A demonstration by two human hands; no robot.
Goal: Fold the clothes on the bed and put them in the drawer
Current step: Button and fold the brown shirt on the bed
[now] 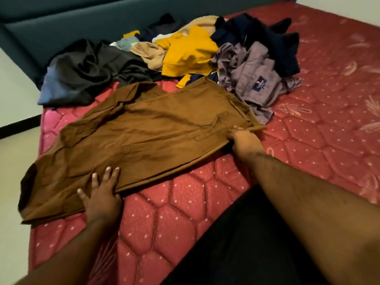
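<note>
Here, two hands work a brown garment [133, 138] spread flat on the red mattress [205, 212].

The left hand [101, 194] lies on the near edge of the cloth with fingers straight and spread, pressing it down. The right hand [245, 140] pinches the far corner of the same garment, fingers curled under the hem. Beyond both hands sits a pile of unfolded clothes [185, 50], yellow, grey, dark and tan, touching the garment's far edge.
</note>
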